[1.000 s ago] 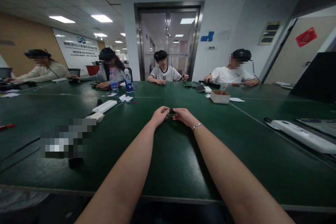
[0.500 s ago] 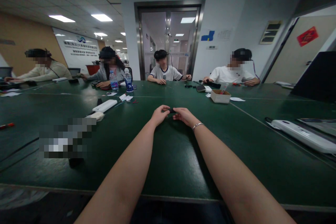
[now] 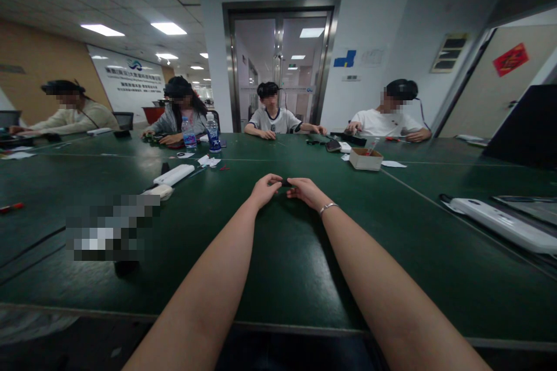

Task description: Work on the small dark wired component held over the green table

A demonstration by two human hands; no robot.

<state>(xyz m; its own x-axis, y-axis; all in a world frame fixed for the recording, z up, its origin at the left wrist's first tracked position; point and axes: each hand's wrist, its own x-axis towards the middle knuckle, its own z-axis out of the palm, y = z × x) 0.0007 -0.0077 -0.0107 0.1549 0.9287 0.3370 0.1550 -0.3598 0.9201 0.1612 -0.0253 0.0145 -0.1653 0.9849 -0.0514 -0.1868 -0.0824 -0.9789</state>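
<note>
A small black object (image 3: 285, 183) is held between my two hands, just above or on the green table (image 3: 300, 278); its kind is too small to make out. My left hand (image 3: 266, 190) pinches its left end with thumb and fingers. On its right end, the thumb and fingers of my right hand (image 3: 306, 192) are closed, and a silver bracelet (image 3: 328, 207) circles that wrist. Much of the black object is hidden by my fingers.
Left of my arms lie a white power strip (image 3: 174, 175) and a blurred-out item (image 3: 113, 229). Two bottles (image 3: 213, 134), paper scraps and a small box (image 3: 365, 160) stand farther off. A white device (image 3: 500, 223) lies right. Several people sit opposite.
My hands and the black object have stayed in place. Across the table, a co-worker's hand at the right has lifted slightly, and the middle co-worker's arm has reached further right.
</note>
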